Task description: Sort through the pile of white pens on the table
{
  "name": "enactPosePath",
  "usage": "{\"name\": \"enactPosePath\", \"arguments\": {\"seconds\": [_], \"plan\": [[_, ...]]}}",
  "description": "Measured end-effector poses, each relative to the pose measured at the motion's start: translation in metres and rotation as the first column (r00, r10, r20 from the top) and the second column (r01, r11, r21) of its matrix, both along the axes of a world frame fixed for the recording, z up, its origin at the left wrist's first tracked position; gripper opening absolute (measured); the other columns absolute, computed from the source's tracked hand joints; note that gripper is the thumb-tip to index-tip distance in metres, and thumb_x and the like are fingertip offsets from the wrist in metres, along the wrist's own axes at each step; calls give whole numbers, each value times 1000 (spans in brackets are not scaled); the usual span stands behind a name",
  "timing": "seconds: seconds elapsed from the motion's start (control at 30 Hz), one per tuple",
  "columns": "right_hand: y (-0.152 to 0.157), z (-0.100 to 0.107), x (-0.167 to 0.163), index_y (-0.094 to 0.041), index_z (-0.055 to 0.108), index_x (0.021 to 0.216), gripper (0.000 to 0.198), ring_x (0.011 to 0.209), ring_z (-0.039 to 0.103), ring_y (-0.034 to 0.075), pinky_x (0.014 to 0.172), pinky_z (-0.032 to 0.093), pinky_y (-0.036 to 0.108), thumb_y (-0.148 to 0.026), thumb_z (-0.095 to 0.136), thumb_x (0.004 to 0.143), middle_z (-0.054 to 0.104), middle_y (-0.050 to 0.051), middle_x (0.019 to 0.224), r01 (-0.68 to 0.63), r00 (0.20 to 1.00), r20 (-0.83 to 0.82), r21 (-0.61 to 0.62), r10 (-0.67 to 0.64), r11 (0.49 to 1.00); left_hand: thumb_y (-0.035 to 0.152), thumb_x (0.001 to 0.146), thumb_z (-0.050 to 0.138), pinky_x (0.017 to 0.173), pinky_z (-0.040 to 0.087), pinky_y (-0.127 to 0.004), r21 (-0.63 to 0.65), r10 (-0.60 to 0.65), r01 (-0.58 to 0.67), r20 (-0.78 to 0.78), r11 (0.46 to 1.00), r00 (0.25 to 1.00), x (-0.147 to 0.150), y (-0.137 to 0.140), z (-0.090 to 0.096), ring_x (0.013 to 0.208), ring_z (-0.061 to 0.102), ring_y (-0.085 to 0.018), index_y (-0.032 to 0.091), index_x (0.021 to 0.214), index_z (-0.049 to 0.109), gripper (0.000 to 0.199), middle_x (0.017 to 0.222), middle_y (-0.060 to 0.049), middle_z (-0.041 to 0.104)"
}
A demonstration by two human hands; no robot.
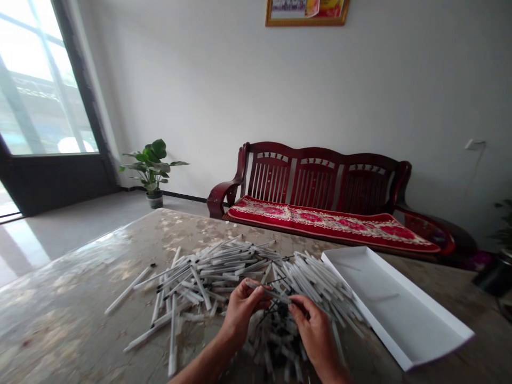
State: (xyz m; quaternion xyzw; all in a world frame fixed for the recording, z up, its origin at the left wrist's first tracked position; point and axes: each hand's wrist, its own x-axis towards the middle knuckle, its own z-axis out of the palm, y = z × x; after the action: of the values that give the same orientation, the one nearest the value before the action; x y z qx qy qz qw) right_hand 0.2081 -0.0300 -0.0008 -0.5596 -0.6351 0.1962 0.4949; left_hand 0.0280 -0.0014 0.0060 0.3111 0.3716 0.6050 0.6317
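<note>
Between my two hands is a slim pen (275, 294) with a greyish barrel, held slanting over the table. My left hand (239, 309) pinches its left end between thumb and fingers. The other end is in the closed fingers of my right hand (314, 322). Behind my hands lies a loose heap of whitish pens (228, 260), some with dark ends. A second bunch of pens (316, 277) lies to the right, more evenly lined up. Below and between my wrists is a pile of short whitish and black pieces (276, 338), too blurred to name.
A shallow white box (400, 304) stands on the patterned table (72, 314) at the right, beside the lined-up bunch. Beyond the table is a wooden bench (312, 178) with a red cover (332, 221). A potted plant (154, 170) stands on the floor at the left.
</note>
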Motion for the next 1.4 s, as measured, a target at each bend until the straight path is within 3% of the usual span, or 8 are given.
{"name": "enactPosePath", "arguments": {"seconds": [0.2,0.3,0.47,0.7,0.83,1.1,1.23,1.4], "plan": [[-1,-5,-1,-24,69,72,47,55,63,19,53,50,25,-55,43,96,65,1,57,14,996,87,-66,-8,998,47,55,91,62,59,-28,-12,-1,1,-15,1000,1000,-2,-2,2,70,74,-21,17,74,60,47,79,-6,78],[-1,-8,-2,-24,73,85,32,65,68,19,62,53,24,-49,54,91,72,2,71,-2,998,62,-14,3,1000,48,56,90,60,59,-27,-14,18,-19,-18,1000,1000,-4,-1,1,66,72,-18,17,73,61,46,77,-5,77],[0,-11,-2,-24,72,89,21,73,70,18,68,55,24,-39,57,89,75,3,80,13,997,79,37,-16,999,48,57,90,59,57,-26,-35,37,-38,-17,999,999,-7,0,0,64,71,-17,17,73,61,46,76,-4,76],[1,-15,0,-23,71,91,18,74,70,18,68,55,24,-36,58,89,73,3,83,9,971,234,124,-38,992,52,55,89,57,55,-24,-66,99,-100,-20,993,995,-12,4,-1,64,70,-16,17,73,59,50,73,-1,74],[0,-16,1,-23,71,95,22,66,68,16,62,55,23,-41,58,91,73,2,81,19,969,240,139,-52,990,51,55,89,57,55,-24,-58,103,-105,-27,993,994,-14,5,1,64,70,-16,17,74,58,50,72,0,73],[0,-15,3,-24,71,85,27,74,70,16,70,54,22,-37,51,97,72,3,78,-46,972,235,233,-10,971,50,57,88,56,55,-25,-60,7,-10,-42,998,999,-11,1,-2,63,70,-17,18,75,59,47,74,-3,75],[5,-14,19,-22,70,82,31,74,69,18,71,53,24,-40,51,97,71,5,77,-12,973,227,170,-27,985,52,56,87,57,56,-26,-69,121,-122,-21,990,992,-17,8,-4,64,70,-17,17,75,59,48,74,-2,74],[16,-11,55,-21,72,83,38,76,71,23,71,54,29,-50,49,92,75,8,83,169,952,255,36,-172,985,53,54,87,62,58,-28,-95,304,-302,17,949,952,-29,16,-3,70,72,-19,18,81,60,51,78,-2,74]]}}
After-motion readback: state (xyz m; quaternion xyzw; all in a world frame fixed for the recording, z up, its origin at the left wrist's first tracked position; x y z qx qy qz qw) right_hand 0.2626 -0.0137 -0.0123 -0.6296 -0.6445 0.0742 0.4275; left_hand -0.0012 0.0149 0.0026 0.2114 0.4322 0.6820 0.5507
